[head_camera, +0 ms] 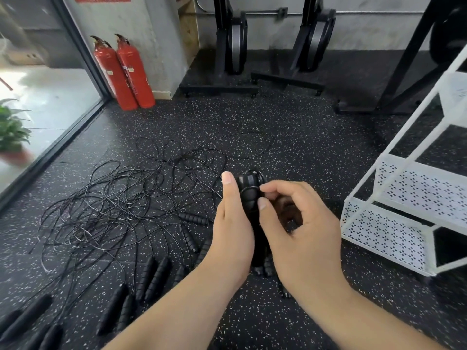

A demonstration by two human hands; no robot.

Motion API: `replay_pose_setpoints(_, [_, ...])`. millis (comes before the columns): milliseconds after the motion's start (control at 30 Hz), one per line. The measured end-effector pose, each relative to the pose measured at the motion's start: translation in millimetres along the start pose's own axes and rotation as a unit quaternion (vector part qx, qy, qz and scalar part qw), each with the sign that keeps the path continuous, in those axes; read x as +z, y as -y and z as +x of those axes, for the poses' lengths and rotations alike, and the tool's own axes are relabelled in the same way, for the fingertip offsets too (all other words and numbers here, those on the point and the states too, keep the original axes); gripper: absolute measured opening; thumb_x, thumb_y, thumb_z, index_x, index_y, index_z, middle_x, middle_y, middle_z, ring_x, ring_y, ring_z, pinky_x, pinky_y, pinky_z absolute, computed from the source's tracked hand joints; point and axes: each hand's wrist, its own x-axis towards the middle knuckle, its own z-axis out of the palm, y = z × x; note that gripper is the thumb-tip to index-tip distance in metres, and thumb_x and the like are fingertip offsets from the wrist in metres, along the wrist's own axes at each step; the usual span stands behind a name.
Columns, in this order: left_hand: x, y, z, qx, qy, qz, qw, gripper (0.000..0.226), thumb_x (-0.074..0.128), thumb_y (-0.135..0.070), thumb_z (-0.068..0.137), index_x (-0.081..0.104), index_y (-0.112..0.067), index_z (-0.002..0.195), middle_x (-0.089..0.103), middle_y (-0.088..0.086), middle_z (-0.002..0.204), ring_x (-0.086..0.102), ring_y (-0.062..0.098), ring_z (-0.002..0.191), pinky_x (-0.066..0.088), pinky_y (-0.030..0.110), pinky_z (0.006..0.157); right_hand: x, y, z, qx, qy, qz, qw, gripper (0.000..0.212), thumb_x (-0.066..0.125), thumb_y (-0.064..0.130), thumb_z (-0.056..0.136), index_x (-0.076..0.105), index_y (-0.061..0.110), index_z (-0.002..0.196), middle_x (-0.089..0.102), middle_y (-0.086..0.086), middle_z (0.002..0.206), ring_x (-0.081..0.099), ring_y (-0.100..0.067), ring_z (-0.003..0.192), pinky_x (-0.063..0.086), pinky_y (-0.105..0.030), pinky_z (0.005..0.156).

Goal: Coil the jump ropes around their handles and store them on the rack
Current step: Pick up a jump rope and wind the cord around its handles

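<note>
pretty clearly a gym, black speckled rubber floor (pixel 290 127), rowing machines (pixel 232 41) stood upright along the far wall, jump ropes (pixel 121 198) piled on the floor, two fire extinguishers (pixel 123 72) near the glass door

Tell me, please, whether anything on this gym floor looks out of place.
Yes: a tangle of black ropes sprawls over the floor, loose handles scattered beside it, not on the white rack. The left hand and right hand hold one handle pair. Two fire extinguishers lean against the wall.
</note>
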Motion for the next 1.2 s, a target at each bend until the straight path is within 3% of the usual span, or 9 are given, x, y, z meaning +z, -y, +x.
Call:
replay_pose_setpoints(100, [-1.0,0.6,0.9,0.014,0.013,0.02,1.0,0.082,0.038,-0.101,0.077,0.078,-0.039,0.112,0.078,-0.007,0.119,0.074,0.017,0.11,0.054,0.047,0.107,-1.1,0.0,1.3,0.019,-0.012,0.019,1.0,0.022,0.079,0.015,0.094,0.079,0.034,0.103,0.073,0.019,0.103,0.07,-0.005,0.1,0.05,-0.01,0.082])
replay_pose_setpoints(200, [1.4,-2.8,-2.3,0.056,0.047,0.042,0.996,0.063,0.033,-0.076,0.101,0.081,-0.04,0.084,0.082,-0.011,0.094,0.077,0.005,0.089,0.059,0.035,0.095,-0.4,-1.7,5.4,0.048,-0.021,0.049,0.997,0.021,0.082,0.016,0.092,0.082,0.035,0.098,0.071,0.018,0.105,0.07,-0.006,0.101,0.05,-0.011,0.084])
replay_pose_setpoints(300, [-0.5,1.6,0.7,0.1,0.082,0.054,0.99,0.062,0.03,-0.063,0.108,0.078,-0.025,0.095,0.082,-0.005,0.099,0.075,0.001,0.085,0.059,0.017,0.077,-0.6,-3.6,10.2,0.117,-0.005,0.116,0.986,0.02,0.085,0.014,0.089,0.084,0.034,0.092,0.075,0.013,0.104,0.071,-0.009,0.095,0.056,-0.024,0.088])
replay_pose_setpoints(400, [-5.2,3.5,5.1,0.172,0.09,0.094,0.977,0.059,0.027,-0.06,0.107,0.074,-0.025,0.102,0.079,-0.018,0.095,0.071,-0.008,0.088,0.05,0.006,0.073,-9.7,-4.4,21.2,0.2,0.037,0.181,0.962,0.021,0.088,0.014,0.085,0.082,0.03,0.096,0.08,0.005,0.097,0.075,-0.014,0.091,0.062,-0.036,0.084])
replay_pose_setpoints(567, [-5.9,11.1,13.3,0.257,0.113,0.147,0.948,0.057,0.032,-0.063,0.109,0.068,-0.02,0.108,0.074,-0.009,0.097,0.066,0.004,0.09,0.053,0.022,0.08,-27.5,-7.5,33.9,0.179,0.098,0.124,0.971,0.025,0.086,0.01,0.087,0.078,0.027,0.103,0.079,0.005,0.094,0.076,-0.012,0.089,0.06,-0.031,0.082])
replay_pose_setpoints(767, [-3.0,18.7,12.9,0.263,0.15,0.172,0.937,0.044,0.041,-0.059,0.107,0.065,-0.024,0.116,0.074,-0.012,0.105,0.069,0.008,0.1,0.056,0.031,0.09,-24.7,-13.3,29.4,0.139,0.086,0.009,0.986,0.01,0.074,0.025,0.089,0.072,0.03,0.097,0.076,0.009,0.091,0.071,-0.01,0.085,0.06,-0.042,0.082])
replay_pose_setpoints(933, [-0.9,19.1,12.1,0.244,0.169,0.188,0.936,0.046,0.044,-0.058,0.101,0.062,-0.026,0.128,0.073,-0.017,0.11,0.067,-0.001,0.104,0.052,0.02,0.089,-21.0,-15.7,26.9,0.128,0.045,-0.045,0.99,0.011,0.068,0.026,0.093,0.062,0.033,0.099,0.069,0.011,0.087,0.06,-0.004,0.075,0.042,-0.015,0.066])
replay_pose_setpoints(1067, [0.0,17.0,16.4,0.255,0.147,0.189,0.937,0.05,0.046,-0.061,0.096,0.06,-0.027,0.13,0.073,-0.014,0.11,0.067,0.0,0.104,0.05,0.018,0.087,-18.0,-16.2,25.1,0.112,0.04,-0.064,0.991,0.013,0.067,0.028,0.097,0.059,0.035,0.104,0.067,0.013,0.09,0.057,-0.003,0.074,0.037,-0.014,0.066])
replay_pose_setpoints(1200, [-1.5,15.4,19.6,0.263,0.135,0.197,0.935,0.051,0.05,-0.064,0.093,0.061,-0.029,0.129,0.074,-0.013,0.111,0.069,0.002,0.106,0.052,0.019,0.088,-17.2,-18.0,25.1,0.123,0.045,-0.014,0.991,0.014,0.068,0.029,0.098,0.065,0.034,0.11,0.072,0.013,0.095,0.065,-0.004,0.079,0.048,-0.023,0.074])
